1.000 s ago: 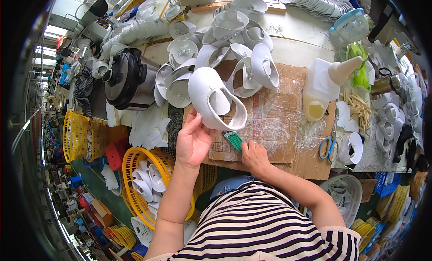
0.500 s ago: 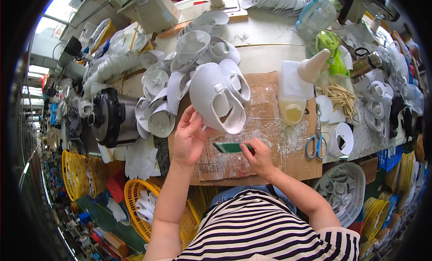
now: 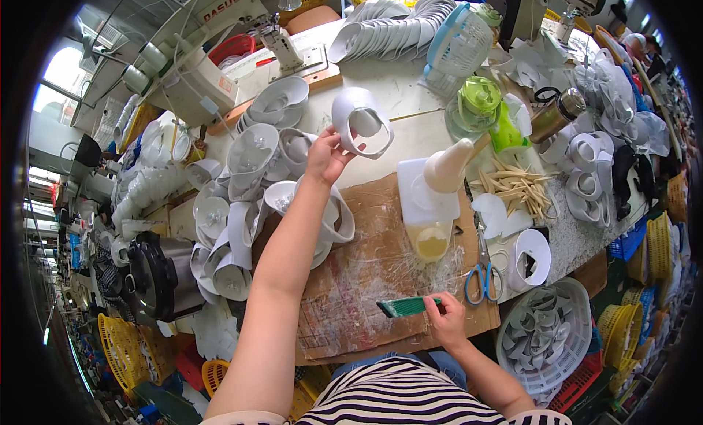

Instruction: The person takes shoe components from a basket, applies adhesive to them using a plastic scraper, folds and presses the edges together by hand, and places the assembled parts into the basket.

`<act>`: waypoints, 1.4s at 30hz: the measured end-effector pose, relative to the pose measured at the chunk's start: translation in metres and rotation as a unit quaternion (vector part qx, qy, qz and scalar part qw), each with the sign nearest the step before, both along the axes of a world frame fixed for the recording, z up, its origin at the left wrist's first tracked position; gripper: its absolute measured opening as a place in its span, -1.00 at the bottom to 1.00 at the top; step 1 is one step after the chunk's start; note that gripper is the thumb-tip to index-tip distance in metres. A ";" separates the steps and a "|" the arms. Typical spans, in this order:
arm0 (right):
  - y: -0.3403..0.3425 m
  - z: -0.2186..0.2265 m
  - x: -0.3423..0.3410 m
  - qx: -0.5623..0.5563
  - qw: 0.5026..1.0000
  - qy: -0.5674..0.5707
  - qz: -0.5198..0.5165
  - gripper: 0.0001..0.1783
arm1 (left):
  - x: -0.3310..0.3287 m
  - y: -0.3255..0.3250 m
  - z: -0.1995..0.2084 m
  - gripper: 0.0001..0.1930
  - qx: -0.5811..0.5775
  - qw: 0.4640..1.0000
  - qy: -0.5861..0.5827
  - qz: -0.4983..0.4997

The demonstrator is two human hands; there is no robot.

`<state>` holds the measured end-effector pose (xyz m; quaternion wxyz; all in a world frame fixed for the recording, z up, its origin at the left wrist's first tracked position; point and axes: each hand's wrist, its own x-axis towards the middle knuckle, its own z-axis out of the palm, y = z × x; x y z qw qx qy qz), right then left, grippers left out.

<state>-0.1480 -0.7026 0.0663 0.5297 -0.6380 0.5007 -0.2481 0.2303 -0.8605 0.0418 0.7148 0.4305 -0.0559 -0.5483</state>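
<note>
**Holding a white shoe piece over a crowded table**

Stretching across most of the view, the table (image 3: pixel 410 143) carries heaps of white parts, with a sheet of brown cardboard (image 3: pixel 381 278) lying on its near edge. A white sewing machine (image 3: pixel 212 40) stands at the far left corner, and a row of stacked white pieces (image 3: pixel 395 29) runs along the far edge beside a small blue-rimmed fan (image 3: pixel 461 44). More white curved parts (image 3: pixel 249 198) are piled to the left of the cardboard. A round white basket (image 3: pixel 545 337) of similar cut pieces sits low on the right.

The left hand (image 3: pixel 327 155) is stretched out over the middle of the table, its fingers clamped on the edge of a white shoe upper (image 3: pixel 360 121), which is held up clear of the pile. The right hand (image 3: pixel 447 321) rests at the near edge of the cardboard, fingers closed around the handle of a green brush (image 3: pixel 404 306) that points left and lies low over the cardboard, possibly touching it.

A squeeze bottle with a cone tip (image 3: pixel 432 205) lies just beyond the right hand, its lower end holding what looks like yellowish glue. Blue-handled scissors (image 3: pixel 482 267) lie just right of it, near a bundle of pale wooden sticks (image 3: pixel 520 187).
</note>
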 end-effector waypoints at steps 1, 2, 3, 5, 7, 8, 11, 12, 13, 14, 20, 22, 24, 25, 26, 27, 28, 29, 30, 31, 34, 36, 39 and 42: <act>-0.001 0.000 0.000 0.012 1.000 0.004 -0.005 -0.87 | 0.004 -0.012 -0.019 -0.64 0.020 0.999 0.021 -0.024; -0.003 0.002 0.000 0.015 1.000 0.001 -0.010 -0.87 | 0.001 -0.024 -0.033 -0.62 0.087 0.995 -0.021 -0.036; -0.004 0.003 0.001 0.016 1.000 0.000 -0.009 -0.87 | 0.002 -0.030 -0.045 -0.59 0.155 0.985 -0.066 -0.043; -0.007 0.002 -0.001 0.026 1.000 0.004 -0.014 -0.87 | 0.000 -0.043 -0.062 -0.59 0.181 0.978 -0.105 0.010; -0.015 0.001 -0.005 0.032 0.999 0.006 -0.016 -0.86 | -0.007 -0.053 -0.065 -0.63 0.283 0.916 -0.271 0.081; -0.018 0.002 -0.005 0.041 0.999 0.002 -0.017 -0.85 | 0.002 -0.051 -0.067 -0.76 0.286 0.917 -0.272 0.056; -0.022 0.003 0.000 0.053 0.998 -0.013 -0.025 -0.85 | 0.019 -0.048 -0.069 -0.88 0.274 0.952 -0.139 0.001; -0.023 0.002 0.002 0.055 0.998 -0.022 -0.035 -0.86 | 0.020 -0.046 -0.069 -0.88 0.275 0.951 -0.139 0.003; -0.023 0.002 0.005 0.056 0.998 -0.023 -0.031 -0.86 | 0.021 -0.044 -0.068 -0.87 0.274 0.954 -0.121 0.006; -0.023 0.001 0.006 0.055 0.998 -0.022 -0.028 -0.86 | 0.020 -0.042 -0.067 -0.85 0.273 0.957 -0.101 0.008; -0.019 0.004 0.008 0.050 0.999 -0.014 -0.007 -0.86 | 0.008 -0.030 -0.042 -0.69 0.274 0.954 -0.101 -0.063; -0.018 0.003 0.010 0.053 0.998 -0.012 -0.016 -0.86 | 0.002 -0.025 -0.042 -0.71 0.231 0.963 -0.123 -0.068; -0.016 0.004 0.014 0.051 0.998 -0.041 -0.024 -0.86 | 0.014 -0.012 -0.043 -0.69 0.165 0.969 -0.157 -0.099; -0.015 -0.001 0.012 0.063 0.995 -0.066 -0.042 -0.86 | 0.016 -0.010 -0.039 -0.66 0.155 0.967 -0.157 -0.127; -0.017 -0.006 0.010 0.072 0.991 -0.089 -0.065 -0.87 | 0.004 -0.012 -0.031 -0.87 0.156 0.968 -0.147 -0.134; -0.021 0.002 0.011 0.148 0.979 -0.113 -0.083 -0.86 | 0.007 -0.008 -0.027 -0.72 0.160 0.966 -0.142 -0.148; -0.025 0.008 0.011 0.221 0.960 -0.142 -0.098 -0.86 | 0.007 -0.003 -0.024 -0.48 0.168 0.973 -0.130 -0.090; -0.029 0.007 0.009 0.218 0.959 -0.137 -0.117 -0.86 | 0.012 0.001 -0.024 -0.30 0.139 0.980 -0.114 -0.080; -0.032 0.003 0.003 0.211 0.954 -0.162 -0.138 -0.84 | 0.003 -0.001 -0.017 -0.30 0.126 0.985 -0.092 -0.077; -0.035 0.000 -0.002 0.205 0.948 -0.190 -0.153 -0.83 | 0.003 -0.001 -0.019 -0.33 0.120 0.986 -0.095 -0.069; -0.042 -0.003 -0.017 0.166 0.942 -0.223 -0.190 -0.81 | 0.035 0.009 -0.046 -0.57 0.123 0.974 -0.159 -0.109; -0.048 -0.001 -0.041 0.145 0.936 -0.217 -0.237 -0.82 | 0.019 0.008 -0.042 -0.61 0.127 0.969 -0.172 -0.122; -0.059 0.017 -0.083 0.108 0.935 -0.168 -0.292 -0.86 | 0.008 0.010 -0.036 -0.64 0.135 0.966 -0.195 -0.104; -0.067 0.021 -0.131 0.056 0.937 -0.175 -0.296 -0.80 | 0.013 0.013 -0.040 -0.61 0.125 0.973 -0.166 -0.097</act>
